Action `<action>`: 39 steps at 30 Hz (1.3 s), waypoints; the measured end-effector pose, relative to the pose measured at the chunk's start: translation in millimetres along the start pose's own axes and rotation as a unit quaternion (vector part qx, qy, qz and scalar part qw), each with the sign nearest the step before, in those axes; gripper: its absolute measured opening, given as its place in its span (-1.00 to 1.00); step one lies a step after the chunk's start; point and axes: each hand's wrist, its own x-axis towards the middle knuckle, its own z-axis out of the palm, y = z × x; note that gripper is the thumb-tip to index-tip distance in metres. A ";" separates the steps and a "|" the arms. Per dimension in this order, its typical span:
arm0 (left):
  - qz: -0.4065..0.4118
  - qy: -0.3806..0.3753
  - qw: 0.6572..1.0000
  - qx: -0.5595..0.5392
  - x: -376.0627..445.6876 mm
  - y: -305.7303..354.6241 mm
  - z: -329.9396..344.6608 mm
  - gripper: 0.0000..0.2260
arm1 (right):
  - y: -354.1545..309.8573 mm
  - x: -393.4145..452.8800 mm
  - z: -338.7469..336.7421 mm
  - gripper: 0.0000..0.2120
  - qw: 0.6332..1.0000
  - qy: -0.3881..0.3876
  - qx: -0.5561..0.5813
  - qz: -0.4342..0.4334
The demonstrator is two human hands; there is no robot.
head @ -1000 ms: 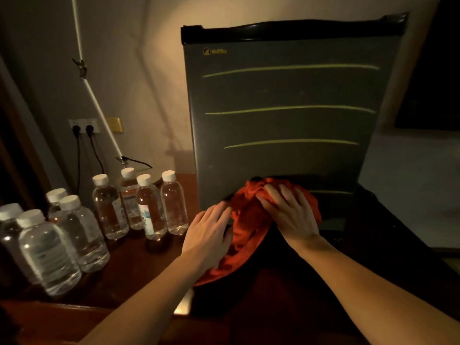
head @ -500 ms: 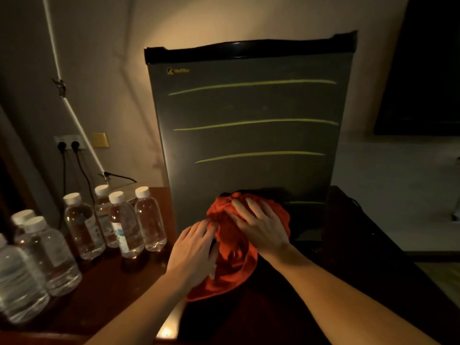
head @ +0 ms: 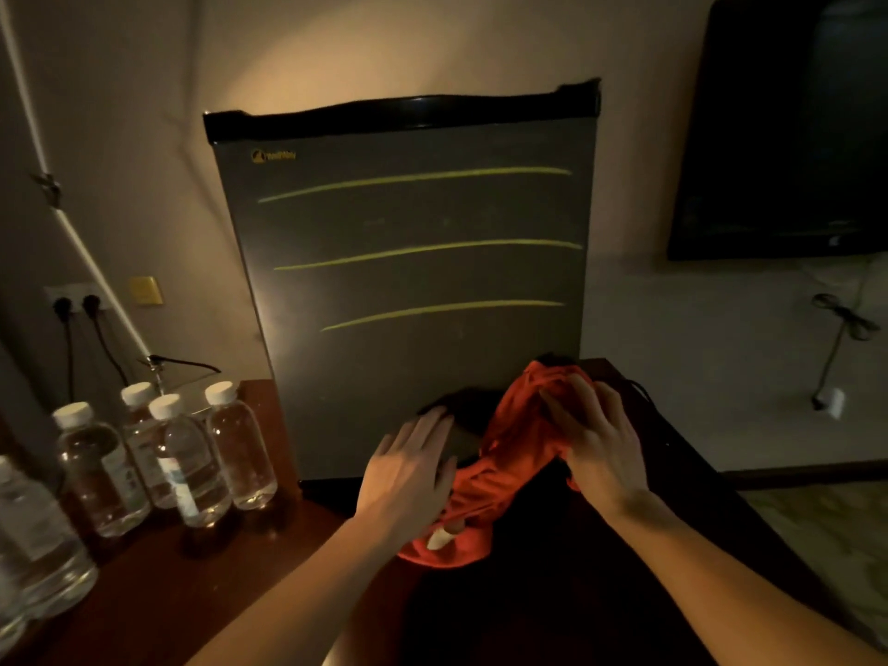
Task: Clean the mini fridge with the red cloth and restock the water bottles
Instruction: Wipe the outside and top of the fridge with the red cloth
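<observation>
Left hand [head: 408,466] flat, fingers straight, palm down. Right hand [head: 596,439] fingers curled, gripping. Both forearms bare, extended forward.

wooden table [head: 158,584] bears water bottles [head: 192,466], fridge [head: 413,290].
</observation>
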 end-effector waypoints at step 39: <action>-0.006 0.025 0.994 0.109 -19.8 -87.3 -40.1 -0.34 | -120.9 87.9 -7.0 -0.41 0.993 0.019 -0.037 -0.113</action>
